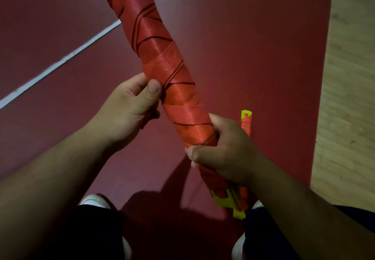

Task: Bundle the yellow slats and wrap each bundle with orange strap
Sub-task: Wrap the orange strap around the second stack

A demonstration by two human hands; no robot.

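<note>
A long bundle of slats (154, 42) runs from the top centre down to the lower right, wound in spirals of orange strap (182, 95). Yellow-green slat ends (225, 200) stick out of its lower end. My right hand (225, 154) grips the bundle near that lower end, fingers curled round it. My left hand (129, 111) holds the bundle's left side higher up, thumb pressed on the strap. A second strapped piece with a yellow-green tip (246, 117) shows just behind my right hand.
The floor is dark red matting (253, 46) with a white line (60, 60) crossing at the left. Light wooden flooring (353, 77) lies at the right. My white shoes (95, 201) and dark trousers are at the bottom.
</note>
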